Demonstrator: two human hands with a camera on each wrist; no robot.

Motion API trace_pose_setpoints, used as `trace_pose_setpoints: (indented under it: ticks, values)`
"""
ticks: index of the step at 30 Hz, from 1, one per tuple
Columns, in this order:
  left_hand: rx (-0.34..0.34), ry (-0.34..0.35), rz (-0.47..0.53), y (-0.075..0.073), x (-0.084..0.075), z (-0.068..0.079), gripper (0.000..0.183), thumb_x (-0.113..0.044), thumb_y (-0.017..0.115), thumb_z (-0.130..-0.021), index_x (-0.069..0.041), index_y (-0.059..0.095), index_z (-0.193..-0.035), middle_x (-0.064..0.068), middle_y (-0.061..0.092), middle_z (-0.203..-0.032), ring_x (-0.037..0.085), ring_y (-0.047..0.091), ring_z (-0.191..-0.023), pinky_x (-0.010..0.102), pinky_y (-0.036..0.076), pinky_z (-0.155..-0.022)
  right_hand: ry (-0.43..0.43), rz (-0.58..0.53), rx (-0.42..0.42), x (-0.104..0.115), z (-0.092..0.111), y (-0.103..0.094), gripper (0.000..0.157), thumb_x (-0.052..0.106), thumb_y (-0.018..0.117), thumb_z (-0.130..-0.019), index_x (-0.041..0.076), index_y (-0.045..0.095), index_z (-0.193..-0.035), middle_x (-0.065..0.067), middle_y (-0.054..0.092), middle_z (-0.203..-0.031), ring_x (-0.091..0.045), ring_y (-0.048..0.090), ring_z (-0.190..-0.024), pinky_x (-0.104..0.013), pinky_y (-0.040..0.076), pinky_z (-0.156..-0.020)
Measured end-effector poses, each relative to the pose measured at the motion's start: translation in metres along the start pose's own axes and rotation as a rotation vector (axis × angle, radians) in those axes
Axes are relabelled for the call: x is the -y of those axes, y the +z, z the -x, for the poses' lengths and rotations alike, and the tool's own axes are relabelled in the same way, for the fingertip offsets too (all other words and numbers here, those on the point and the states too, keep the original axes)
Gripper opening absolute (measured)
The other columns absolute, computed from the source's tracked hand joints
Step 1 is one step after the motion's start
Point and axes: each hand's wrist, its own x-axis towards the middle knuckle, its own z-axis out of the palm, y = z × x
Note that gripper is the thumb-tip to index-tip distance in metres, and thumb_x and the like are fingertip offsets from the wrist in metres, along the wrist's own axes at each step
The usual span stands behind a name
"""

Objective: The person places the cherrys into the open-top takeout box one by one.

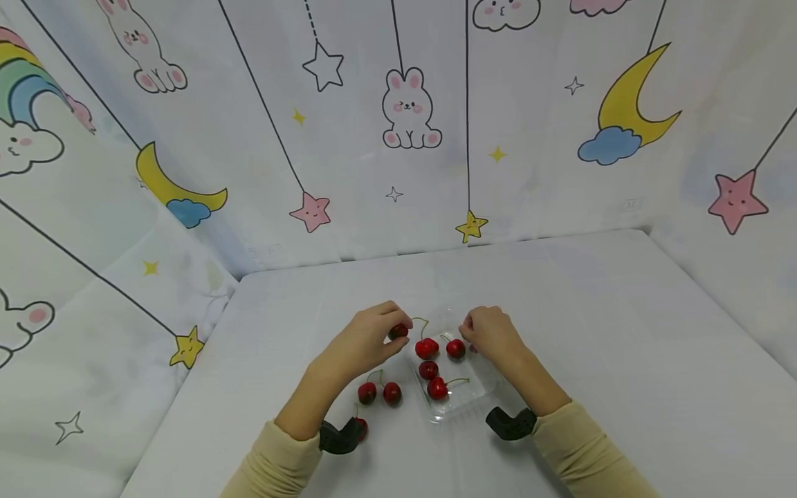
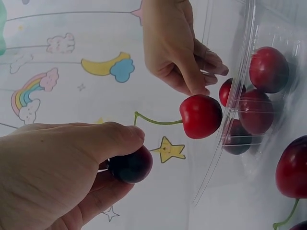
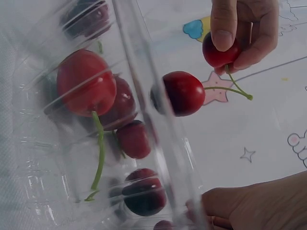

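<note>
1. Your left hand (image 1: 371,337) pinches a dark red cherry (image 1: 398,332) between thumb and fingers, just beyond the left rim of the clear plastic container (image 1: 462,400).
2. A green forked stem (image 2: 158,120) joins that fruit to a brighter twin cherry (image 2: 201,116) by the container's left rim; you cannot tell whether the twin touches the plastic.
3. Your right hand (image 1: 495,335) is at the container's far right corner, fingers curled inward; whether they grasp the rim you cannot tell.
4. Inside the container you have more red cherries: one toward the far side (image 1: 455,348), one near its left wall (image 1: 428,370), and a stemmed one (image 1: 438,389) closer to you.
5. To the container's left, two cherries (image 1: 392,394) lie side by side on the white table (image 1: 591,332), their stems upward.
6. Another cherry (image 1: 363,432), further left of the container and nearer you, is partly hidden by the black wrist mount (image 1: 339,438).
7. Beyond the container stands your white backdrop (image 1: 361,152), printed with bunnies, stars and moons.
</note>
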Motion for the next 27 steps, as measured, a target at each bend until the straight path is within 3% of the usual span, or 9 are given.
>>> trace_pose_setpoints:
  ticks: [27]
  values:
    - [0.105,-0.009,0.066,0.023,-0.015,-0.014,0.019,-0.018,0.069,-0.087,-0.013,0.068,-0.105,-0.004,0.063,-0.102,0.009,0.060,-0.087,0.020,0.053,-0.080,-0.010,0.013,-0.006,-0.002,-0.002,0.001,0.017,0.018,0.062,-0.089,0.005,0.066,-0.079,-0.002,0.059,-0.062,-0.011,0.054,-0.053,-0.021,0.042,-0.047]
